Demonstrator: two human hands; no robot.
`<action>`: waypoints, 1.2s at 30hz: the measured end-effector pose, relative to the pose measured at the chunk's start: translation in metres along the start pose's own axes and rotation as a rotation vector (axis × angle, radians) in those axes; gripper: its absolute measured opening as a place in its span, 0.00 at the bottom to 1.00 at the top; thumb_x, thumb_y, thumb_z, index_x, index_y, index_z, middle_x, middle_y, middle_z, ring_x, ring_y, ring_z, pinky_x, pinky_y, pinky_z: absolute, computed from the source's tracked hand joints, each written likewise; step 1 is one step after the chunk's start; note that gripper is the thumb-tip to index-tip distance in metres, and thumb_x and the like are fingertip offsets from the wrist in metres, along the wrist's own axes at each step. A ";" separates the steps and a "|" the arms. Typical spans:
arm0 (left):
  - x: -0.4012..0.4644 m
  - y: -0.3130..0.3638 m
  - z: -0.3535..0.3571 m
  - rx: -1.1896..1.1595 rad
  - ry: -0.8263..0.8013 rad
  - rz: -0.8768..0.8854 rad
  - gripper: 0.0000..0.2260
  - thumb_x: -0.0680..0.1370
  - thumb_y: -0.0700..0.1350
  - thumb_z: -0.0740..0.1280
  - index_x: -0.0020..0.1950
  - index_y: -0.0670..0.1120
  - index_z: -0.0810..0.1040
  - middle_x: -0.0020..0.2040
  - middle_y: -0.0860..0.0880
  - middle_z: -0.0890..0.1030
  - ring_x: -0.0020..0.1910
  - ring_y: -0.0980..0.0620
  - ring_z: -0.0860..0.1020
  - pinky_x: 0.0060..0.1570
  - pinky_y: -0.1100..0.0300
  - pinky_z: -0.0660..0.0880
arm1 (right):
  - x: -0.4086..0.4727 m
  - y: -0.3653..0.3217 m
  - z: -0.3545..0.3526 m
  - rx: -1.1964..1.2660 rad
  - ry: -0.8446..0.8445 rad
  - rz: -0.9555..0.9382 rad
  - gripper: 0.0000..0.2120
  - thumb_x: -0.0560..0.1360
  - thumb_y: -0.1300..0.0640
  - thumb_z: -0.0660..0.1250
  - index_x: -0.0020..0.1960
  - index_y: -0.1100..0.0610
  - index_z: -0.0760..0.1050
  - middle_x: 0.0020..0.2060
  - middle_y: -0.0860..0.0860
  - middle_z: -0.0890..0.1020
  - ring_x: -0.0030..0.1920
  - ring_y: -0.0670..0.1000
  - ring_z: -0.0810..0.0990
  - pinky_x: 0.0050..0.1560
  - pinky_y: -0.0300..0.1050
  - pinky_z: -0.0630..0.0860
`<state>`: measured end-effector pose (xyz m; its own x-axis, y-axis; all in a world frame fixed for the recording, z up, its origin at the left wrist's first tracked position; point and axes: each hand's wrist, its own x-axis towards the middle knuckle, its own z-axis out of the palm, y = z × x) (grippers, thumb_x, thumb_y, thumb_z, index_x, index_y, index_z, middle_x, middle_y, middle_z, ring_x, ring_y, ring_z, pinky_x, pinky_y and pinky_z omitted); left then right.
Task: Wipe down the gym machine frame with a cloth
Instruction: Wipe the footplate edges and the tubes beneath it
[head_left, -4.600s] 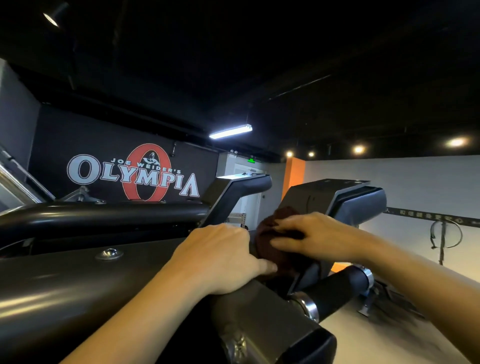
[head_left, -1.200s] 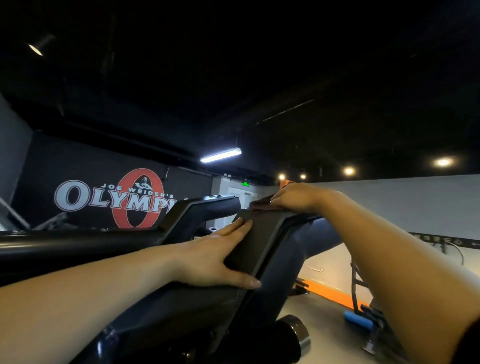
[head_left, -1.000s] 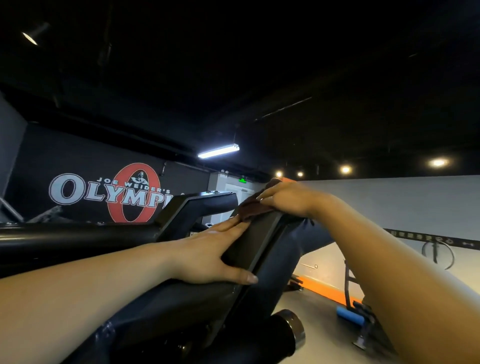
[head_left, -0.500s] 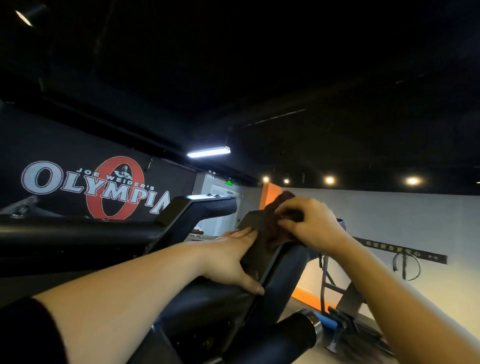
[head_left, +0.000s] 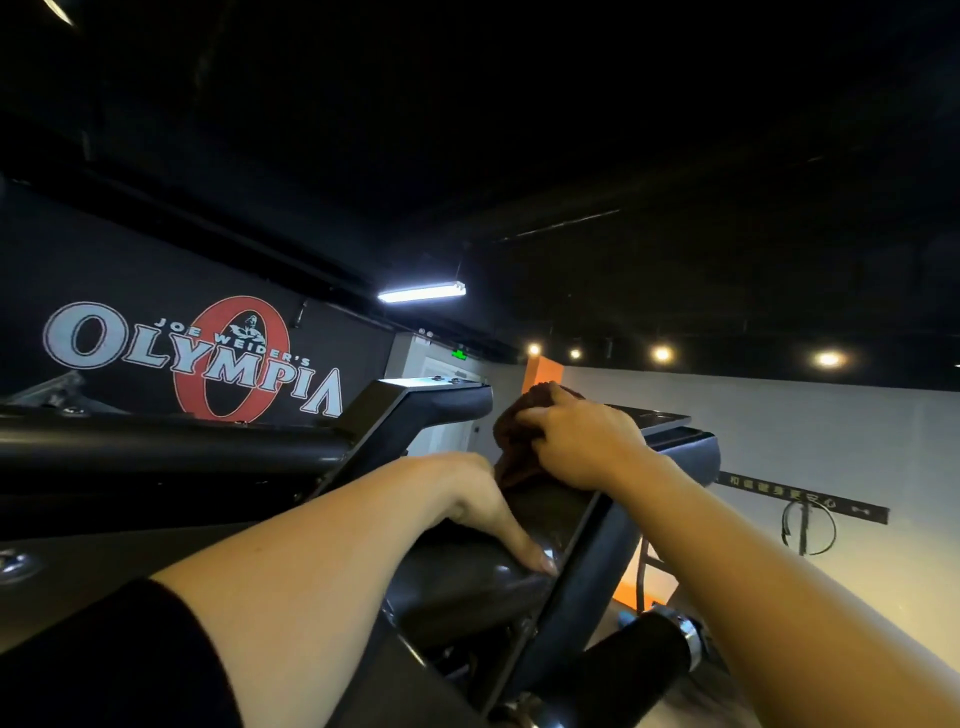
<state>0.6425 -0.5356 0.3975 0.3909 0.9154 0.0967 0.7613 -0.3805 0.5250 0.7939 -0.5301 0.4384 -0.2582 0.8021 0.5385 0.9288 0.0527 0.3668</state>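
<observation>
The black gym machine frame (head_left: 561, 519) fills the lower middle, its angled arm rising toward a padded top at the right. A dark brown cloth (head_left: 511, 441) is bunched on the upper part of that arm. My right hand (head_left: 582, 447) grips the cloth and presses it against the frame. My left hand (head_left: 467, 499) rests flat on the frame just below, fingers straight, thumb lying along the lower edge. Part of the cloth is hidden under my right hand.
A second black frame arm (head_left: 421, 410) stands just left of my hands, joined to a long black bar (head_left: 156, 447). A black foam roller with a chrome end (head_left: 660, 644) juts out at lower right. A white wall (head_left: 831, 467) lies beyond.
My right hand has drawn the cloth down the angled arm from its top toward my left hand. The left hand has kept its place on the frame. The view has shifted slightly.
</observation>
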 end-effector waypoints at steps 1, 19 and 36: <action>0.000 0.002 -0.001 -0.013 0.018 -0.005 0.30 0.65 0.56 0.79 0.56 0.44 0.69 0.49 0.48 0.75 0.55 0.46 0.76 0.58 0.50 0.75 | 0.006 -0.004 0.002 -0.009 -0.026 -0.020 0.20 0.81 0.49 0.57 0.72 0.41 0.66 0.74 0.51 0.62 0.69 0.58 0.68 0.63 0.54 0.69; 0.012 -0.002 0.010 0.039 -0.011 0.329 0.58 0.46 0.61 0.81 0.72 0.60 0.58 0.62 0.55 0.76 0.62 0.50 0.75 0.63 0.49 0.74 | -0.055 0.020 -0.001 0.172 0.196 -0.038 0.18 0.81 0.54 0.58 0.69 0.44 0.72 0.74 0.44 0.64 0.71 0.49 0.64 0.69 0.45 0.61; 0.004 0.006 0.006 0.204 -0.068 0.345 0.56 0.66 0.48 0.80 0.78 0.60 0.41 0.77 0.54 0.59 0.73 0.50 0.63 0.72 0.49 0.64 | -0.009 0.088 0.009 0.565 0.121 0.312 0.10 0.82 0.51 0.57 0.50 0.47 0.77 0.45 0.49 0.79 0.47 0.49 0.77 0.50 0.44 0.70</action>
<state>0.6521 -0.5351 0.3964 0.6691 0.7215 0.1784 0.6641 -0.6881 0.2924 0.8806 -0.5273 0.4589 0.0483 0.7593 0.6490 0.9532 0.1592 -0.2572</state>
